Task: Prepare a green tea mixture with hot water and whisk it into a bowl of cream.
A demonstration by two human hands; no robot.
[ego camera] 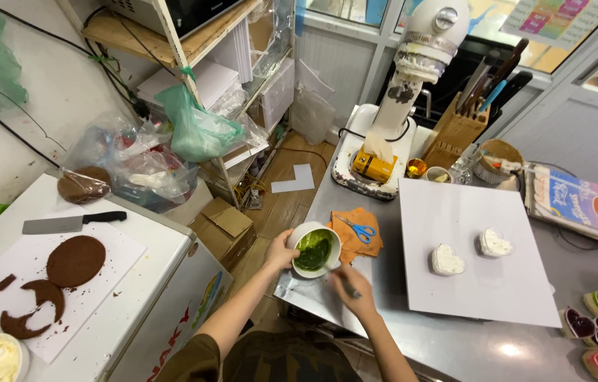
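I'm cupping the round white bowl of green cream (pixel 314 249) with my left hand (pixel 281 251), right hand (pixel 350 288) fingers pinching a thin stirring tool (pixel 341 281) at five o'clock, best scraping slowly.

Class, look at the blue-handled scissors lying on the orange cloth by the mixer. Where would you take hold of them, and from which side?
Grip the scissors by the blue handle loops, which lie toward the white board, probably coming from above on that side. The blades point the other way, toward the white bowl of green cream that the left hand steadies, so approaching from the handles keeps fingers off the tips. The orange cloth underneath is soft.
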